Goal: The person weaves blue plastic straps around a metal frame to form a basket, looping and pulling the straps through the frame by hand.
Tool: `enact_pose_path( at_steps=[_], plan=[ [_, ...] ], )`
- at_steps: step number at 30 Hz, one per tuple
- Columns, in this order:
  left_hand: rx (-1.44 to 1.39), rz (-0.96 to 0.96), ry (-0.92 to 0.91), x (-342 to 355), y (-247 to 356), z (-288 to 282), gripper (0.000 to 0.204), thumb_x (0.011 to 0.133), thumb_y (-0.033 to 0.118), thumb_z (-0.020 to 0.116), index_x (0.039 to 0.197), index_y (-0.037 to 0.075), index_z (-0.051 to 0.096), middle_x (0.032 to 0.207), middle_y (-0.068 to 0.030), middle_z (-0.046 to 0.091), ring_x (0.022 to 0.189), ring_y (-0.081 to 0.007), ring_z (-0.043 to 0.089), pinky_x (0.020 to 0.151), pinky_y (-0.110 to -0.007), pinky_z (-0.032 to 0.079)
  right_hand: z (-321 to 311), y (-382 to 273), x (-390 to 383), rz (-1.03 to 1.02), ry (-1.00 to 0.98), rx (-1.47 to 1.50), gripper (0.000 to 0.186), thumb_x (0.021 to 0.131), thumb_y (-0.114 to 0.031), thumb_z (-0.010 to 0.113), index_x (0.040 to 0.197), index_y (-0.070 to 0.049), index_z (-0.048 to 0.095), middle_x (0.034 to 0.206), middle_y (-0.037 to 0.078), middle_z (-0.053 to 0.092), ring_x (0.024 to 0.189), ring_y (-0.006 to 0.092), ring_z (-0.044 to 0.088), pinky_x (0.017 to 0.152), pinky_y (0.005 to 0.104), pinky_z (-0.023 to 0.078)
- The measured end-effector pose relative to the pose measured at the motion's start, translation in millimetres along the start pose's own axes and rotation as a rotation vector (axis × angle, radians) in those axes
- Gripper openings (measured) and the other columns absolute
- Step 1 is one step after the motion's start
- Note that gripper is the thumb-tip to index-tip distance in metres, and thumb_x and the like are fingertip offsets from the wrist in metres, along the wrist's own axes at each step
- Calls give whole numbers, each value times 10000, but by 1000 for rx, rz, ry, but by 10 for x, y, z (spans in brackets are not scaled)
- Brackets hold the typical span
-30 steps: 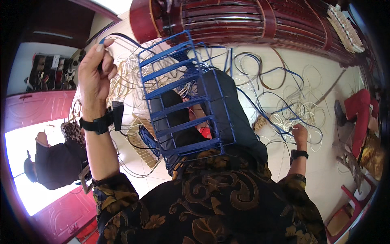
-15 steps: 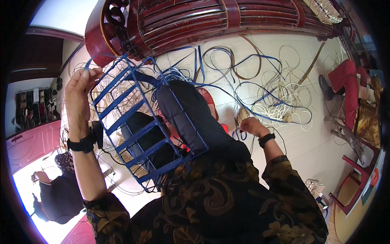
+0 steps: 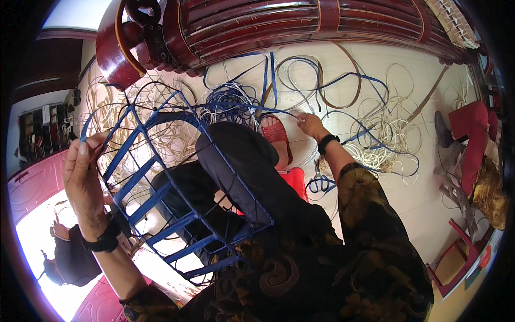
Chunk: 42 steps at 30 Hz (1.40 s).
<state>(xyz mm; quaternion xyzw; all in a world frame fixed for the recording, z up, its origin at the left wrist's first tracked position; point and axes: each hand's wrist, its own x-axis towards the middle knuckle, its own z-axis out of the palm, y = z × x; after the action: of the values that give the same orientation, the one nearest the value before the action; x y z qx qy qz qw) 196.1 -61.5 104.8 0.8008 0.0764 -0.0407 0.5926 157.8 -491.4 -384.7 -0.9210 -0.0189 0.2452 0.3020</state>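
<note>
A blue-wrapped wire frame with several slats (image 3: 171,185) lies tilted across my dark-trousered legs (image 3: 236,161). At the frame's left side my left hand (image 3: 83,172) pinches a blue strip that arches up from its fingertips. Beyond my knee my right hand (image 3: 311,124) has its fingers closed on a long blue strip that runs leftward to the frame's far end. A tangle of blue and white strands (image 3: 225,99) sits on the floor behind the frame. Scissors with dark handles (image 3: 321,183) rest on the floor below my right forearm.
A red wooden bench (image 3: 252,27) spans the back. Loose pale cords (image 3: 389,155) lie on the tiled floor. A red plastic item (image 3: 294,182) is by my leg. A person in dark clothes (image 3: 75,255) is at left, another in red trousers (image 3: 466,150) at right.
My left hand has moved left and down, with the frame tilting that way. My right hand has risen from near the scissors to the blue strip, up and left of them.
</note>
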Motion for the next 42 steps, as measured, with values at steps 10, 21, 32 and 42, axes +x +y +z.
enact_pose_path(
  at_steps=[10,21,32,42],
  plan=[
    [17,2,-64,-50,60,-17,244,993,231,466,994,22,593,1091,-168,627,1104,-256,560,1054,-393,328,84,103,831,490,-5,200,718,738,-330,667,1378,-89,445,1192,254,604,1119,372,590,963,384,471],
    [-241,61,-149,-20,59,-15,271,1009,234,452,1047,25,621,1075,-137,660,1105,-263,581,1079,-413,320,-999,-35,130,302,720,1687,235,886,-31,617,1121,-28,607,926,77,664,842,165,632,719,276,517],
    [-368,202,-200,144,689,89,322,1006,228,473,1209,-18,509,917,-101,635,884,-210,622,891,-327,508,-3582,-1537,-1670,-952,311,1725,510,923,-34,560,1407,-112,416,1124,49,556,916,133,524,744,260,464],
    [-397,64,-552,-291,1047,1511,230,991,215,466,1008,4,557,1067,-242,638,953,-276,675,762,-325,565,-3574,-3289,-2198,-804,721,982,435,813,101,655,1220,4,535,896,31,603,784,81,589,684,197,497]
  ],
)
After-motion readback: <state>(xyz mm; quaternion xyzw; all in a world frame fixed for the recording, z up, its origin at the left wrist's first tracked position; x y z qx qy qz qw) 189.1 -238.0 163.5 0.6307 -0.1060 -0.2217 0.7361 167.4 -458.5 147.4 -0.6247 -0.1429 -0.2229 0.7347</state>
